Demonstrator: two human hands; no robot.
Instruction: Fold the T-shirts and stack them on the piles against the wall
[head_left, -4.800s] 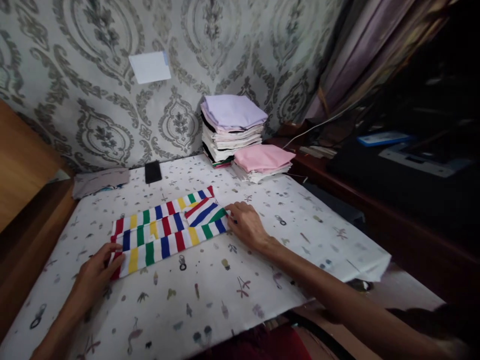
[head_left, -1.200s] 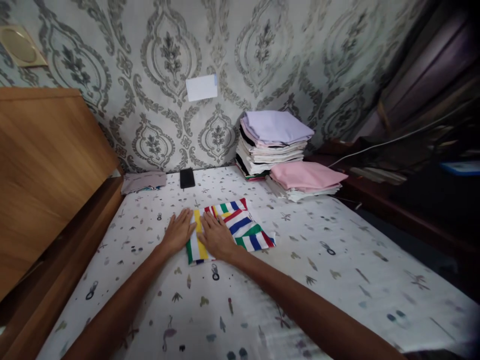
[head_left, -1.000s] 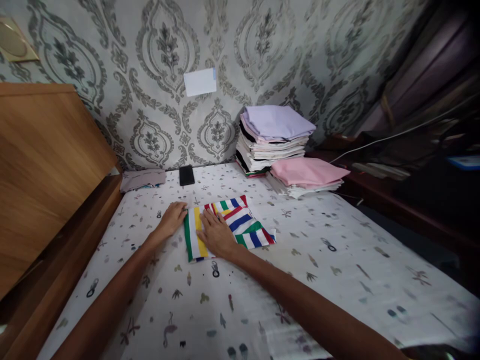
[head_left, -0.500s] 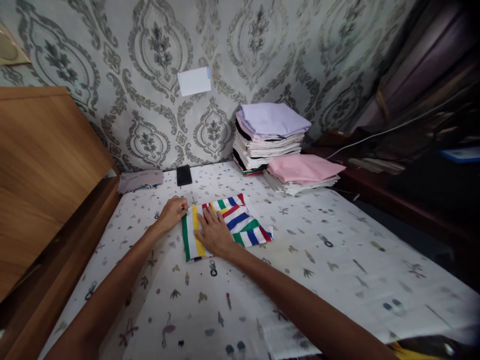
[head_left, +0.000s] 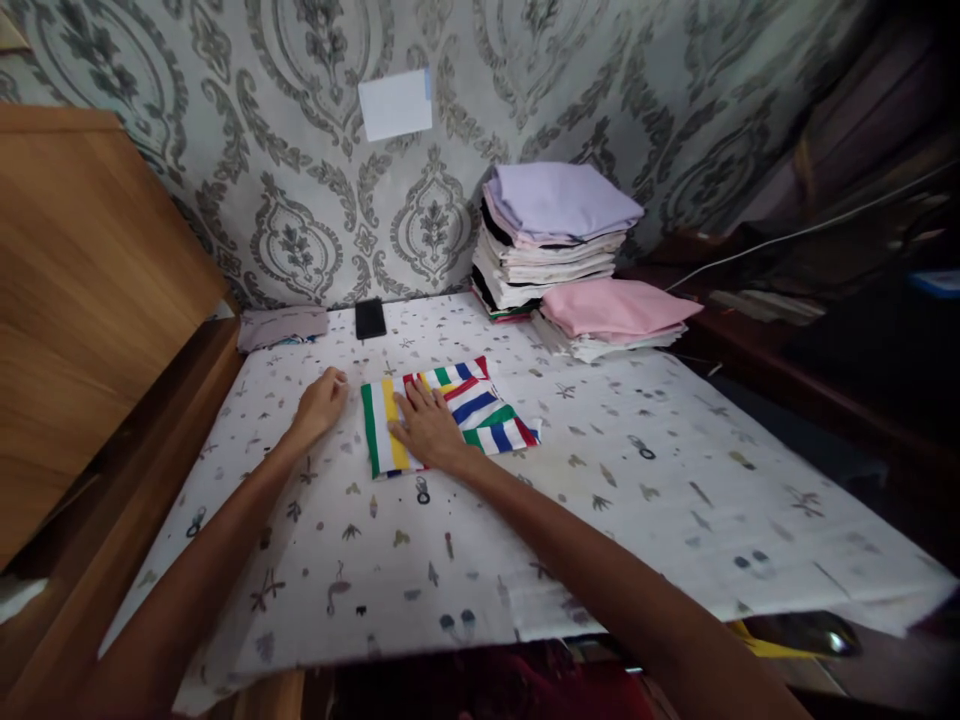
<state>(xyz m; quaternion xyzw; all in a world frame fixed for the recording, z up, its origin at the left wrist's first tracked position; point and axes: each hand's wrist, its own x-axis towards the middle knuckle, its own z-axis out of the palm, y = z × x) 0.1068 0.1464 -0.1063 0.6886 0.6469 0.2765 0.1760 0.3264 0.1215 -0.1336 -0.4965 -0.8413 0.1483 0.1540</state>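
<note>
A folded striped cloth (head_left: 487,412) in green, white, yellow, red and blue lies flat on the patterned white sheet (head_left: 600,520). My right hand (head_left: 427,425) rests on its left half, fingers spread over the stripes. Just left of the cloth, apart from its green edge, my left hand (head_left: 321,402) is above the sheet with its fingers curled in; whether anything small is between them is hidden.
Behind on the right stand a tall stack of folded cloths (head_left: 562,205) and a lower pile topped with pink (head_left: 615,310). A black phone (head_left: 370,319) and a greyish folded cloth (head_left: 281,326) lie near the wall. A wooden panel (head_left: 97,300) borders the left.
My left hand has let go of the cloth's left edge and moved left. My right hand stays on the cloth. The camera view has tilted down, showing the sheet's front edge.
</note>
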